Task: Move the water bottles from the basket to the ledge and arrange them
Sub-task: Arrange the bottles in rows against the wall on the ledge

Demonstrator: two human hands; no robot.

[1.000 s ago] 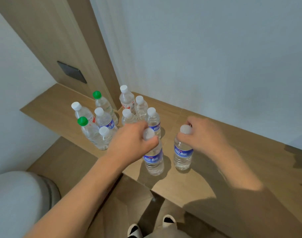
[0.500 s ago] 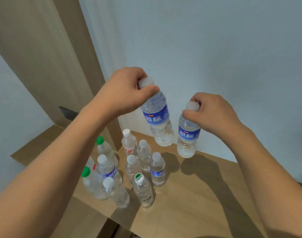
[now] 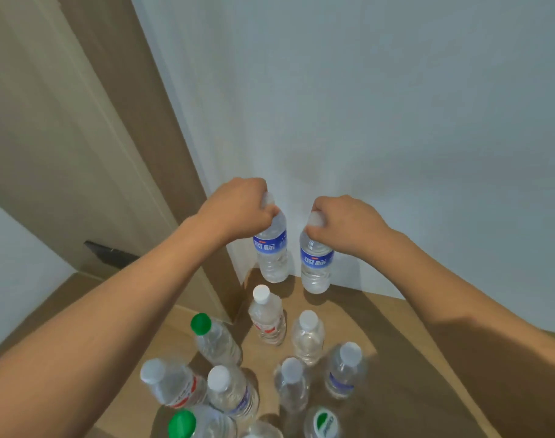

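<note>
My left hand grips the neck of a clear blue-labelled water bottle. My right hand grips the neck of a second blue-labelled bottle. Both bottles hang upright side by side at the back of the wooden ledge, close to the white wall, their bases at or just above the wood. Several other bottles stand nearer me, among them a white-capped one with a red label and a green-capped one. No basket is in view.
A white wall closes the back of the ledge. A wooden door panel rises at the left, meeting the ledge at the corner. The ledge's right side runs under my right forearm.
Both hands have carried their bottles from mid-air down and back to the wall side of the ledge, behind the standing group. The camera has tilted along with them.
</note>
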